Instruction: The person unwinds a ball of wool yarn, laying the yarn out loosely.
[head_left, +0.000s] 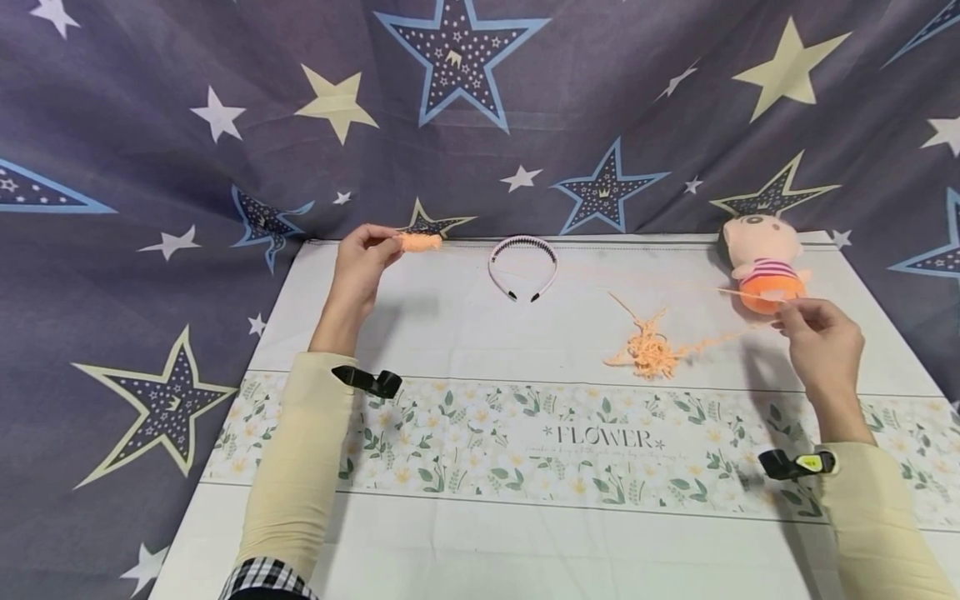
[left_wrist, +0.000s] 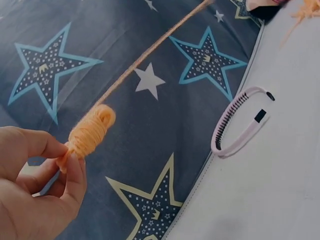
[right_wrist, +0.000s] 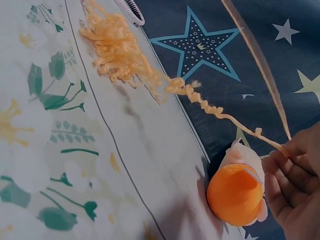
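Note:
My left hand (head_left: 360,271) pinches one end of a small wound bundle of orange yarn (left_wrist: 90,132) between thumb and fingertips, above the table's far left. From that bundle a taut strand of yarn (left_wrist: 150,50) runs across to my right hand (head_left: 821,346), whose thumb and fingers pinch it at the right. Beyond the right fingertips the yarn (right_wrist: 235,120) turns back, kinked and curly, down to a loose tangled heap of orange yarn (head_left: 651,348) on the table, right of the middle.
A pink headband (head_left: 523,240) with dark teeth lies at the table's back middle. At the back right sits a plush doll (head_left: 765,258) with orange shorts, just behind my right hand. A star-patterned curtain (head_left: 480,158) hangs along the far edge of the white table (head_left: 465,333).

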